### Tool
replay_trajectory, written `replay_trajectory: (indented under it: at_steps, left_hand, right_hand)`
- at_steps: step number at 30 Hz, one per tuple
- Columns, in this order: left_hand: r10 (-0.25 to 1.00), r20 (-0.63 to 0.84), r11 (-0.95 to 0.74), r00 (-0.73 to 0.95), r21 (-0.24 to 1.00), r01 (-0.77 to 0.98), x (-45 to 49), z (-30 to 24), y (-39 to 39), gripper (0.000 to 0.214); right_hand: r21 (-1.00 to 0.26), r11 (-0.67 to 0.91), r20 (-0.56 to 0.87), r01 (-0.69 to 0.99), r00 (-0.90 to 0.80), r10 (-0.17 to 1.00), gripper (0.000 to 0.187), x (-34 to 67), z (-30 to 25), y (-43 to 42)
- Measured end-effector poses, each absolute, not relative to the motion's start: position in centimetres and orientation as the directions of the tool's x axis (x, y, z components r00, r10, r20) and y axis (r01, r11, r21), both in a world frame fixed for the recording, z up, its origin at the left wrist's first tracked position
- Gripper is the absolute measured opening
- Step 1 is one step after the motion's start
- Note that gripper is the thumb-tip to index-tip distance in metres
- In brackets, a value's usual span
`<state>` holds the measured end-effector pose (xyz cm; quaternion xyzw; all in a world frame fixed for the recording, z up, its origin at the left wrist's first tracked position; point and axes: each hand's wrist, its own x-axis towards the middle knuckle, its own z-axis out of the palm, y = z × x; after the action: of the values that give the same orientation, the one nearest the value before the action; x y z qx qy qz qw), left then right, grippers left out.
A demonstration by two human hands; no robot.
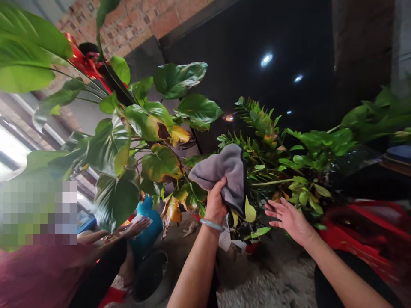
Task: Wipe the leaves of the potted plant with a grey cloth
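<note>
A grey cloth (221, 171) with a dark edge is gripped in my left hand (216, 205), which wears a pale bangle (212, 224) at the wrist. It is held up among the leaves, between a large broad-leaved plant (112, 145) on the left and lower green plants (266, 141) on the right. Several of the big leaves have yellow and brown edges. My right hand (289, 216) is empty, fingers spread, palm partly up, just below a leafy stem. Yellow leaves (249, 210) hang between my two hands.
A person in a dark pink top (41, 273) sits at the left, hands near a blue container (146, 222). A dark bucket (150, 276) stands on the floor. Red plastic items (359, 239) lie at the right. Behind the plants rises a glossy black panel (244, 51) below a brick wall (131, 23).
</note>
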<state>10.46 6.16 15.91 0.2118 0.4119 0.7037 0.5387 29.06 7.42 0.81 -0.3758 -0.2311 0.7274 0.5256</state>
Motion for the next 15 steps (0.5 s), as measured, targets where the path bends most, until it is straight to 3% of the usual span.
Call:
replay_trajectory:
  at_steps: [2, 5, 9, 15]
  left_hand:
    - [0.912, -0.166, -0.080, -0.375, 0.826, -0.558, 10.9, 14.3, 6.2, 0.025]
    - [0.904, -0.315, 0.141, -0.290, 0.858, -0.494, 11.5, 9.8, 4.1, 0.026]
    - [0.850, -0.503, 0.385, -0.155, 0.796, -0.468, 12.0, 5.2, 0.2, 0.031]
    - [0.867, -0.466, 0.295, -0.176, 0.764, -0.574, 12.6, 5.9, -1.6, 0.044]
  right_hand:
    - [-0.724, -0.344, -0.297, -0.598, -0.180, 0.938, 0.028, 29.2, 0.6, 7.5]
    - [-0.727, -0.348, -0.282, -0.592, -0.205, 0.937, 0.027, 29.3, 0.3, 7.6]
    - [-0.729, -0.353, -0.297, -0.586, -0.193, 0.935, 0.025, 29.6, 0.4, 7.5]
    - [-0.737, -0.357, -0.333, -0.574, -0.152, 0.931, 0.011, 29.7, 1.6, 6.6]
